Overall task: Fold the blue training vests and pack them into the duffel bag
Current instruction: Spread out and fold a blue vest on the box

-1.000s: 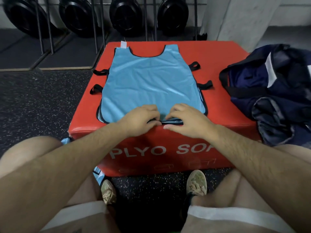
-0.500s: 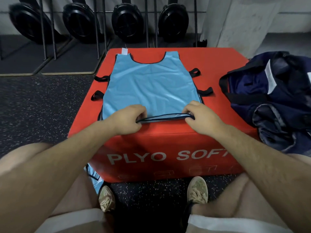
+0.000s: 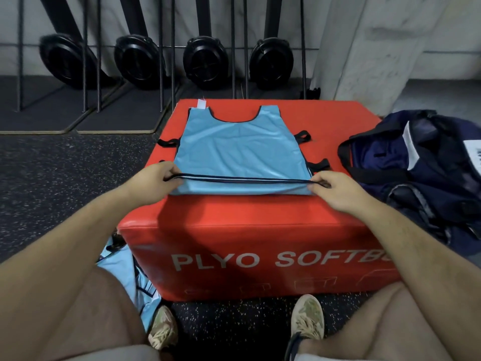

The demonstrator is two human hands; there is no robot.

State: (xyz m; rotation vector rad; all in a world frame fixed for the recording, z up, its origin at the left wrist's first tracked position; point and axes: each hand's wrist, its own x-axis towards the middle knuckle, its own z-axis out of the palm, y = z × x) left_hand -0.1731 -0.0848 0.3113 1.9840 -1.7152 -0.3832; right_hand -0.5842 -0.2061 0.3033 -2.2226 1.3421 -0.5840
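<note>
1. Head view: a blue vest point(image 3: 242, 152) lies flat on the red plyo box point(image 3: 260, 230), collar away from the person, near hem lifted off the top.
2. The left hand point(image 3: 153, 183) pinches the hem's left corner and the right hand point(image 3: 335, 190) its right corner, fingers curled on the black trim, the edge taut between them.
3. The cloth looks thin and slick, so an uneven pull would probably skew the fold.
4. The vest appears double-layered; a pinch that holds only the top layer would likely leave the lower one bunched behind.
5. The black side straps point(image 3: 303, 138) stick out on both sides; left untucked, they could dangle and snag at the bag's opening.
6. The dark blue duffel bag point(image 3: 426, 173) slumps just beside the box on the right, its mouth not plainly open, so a loose fold could come undone going in.
7. More blue cloth point(image 3: 135, 282) lies on the floor by the left knee, likely further vests.
</note>
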